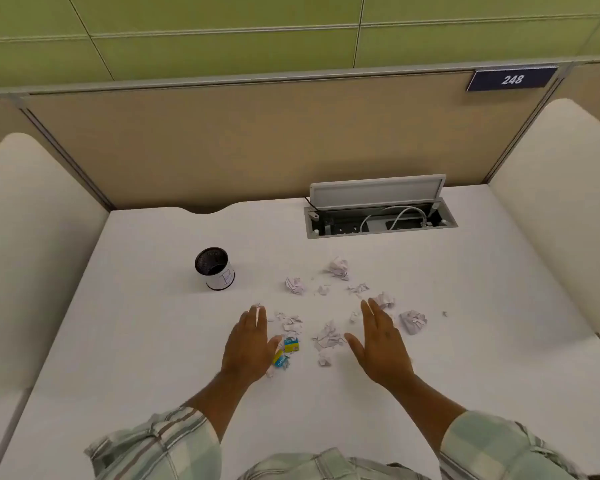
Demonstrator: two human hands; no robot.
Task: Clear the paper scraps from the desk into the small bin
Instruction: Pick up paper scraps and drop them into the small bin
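Observation:
Several crumpled and torn white paper scraps (327, 336) lie scattered on the white desk (153, 341), with a few blue-and-yellow bits (290, 344) among them. Larger crumpled balls sit at the back (338, 267) and right (413, 321). A small black mesh bin (214, 268) with a white label stands upright to the back left of the scraps. My left hand (248, 342) lies flat and open at the left side of the pile. At the pile's right side my right hand (381, 344) is flat and open too. Neither hand holds anything.
An open cable hatch (378, 216) with white cables is sunk into the desk at the back right. Beige partition walls (257, 140) close off the back, and cream side panels (32, 254) stand left and right.

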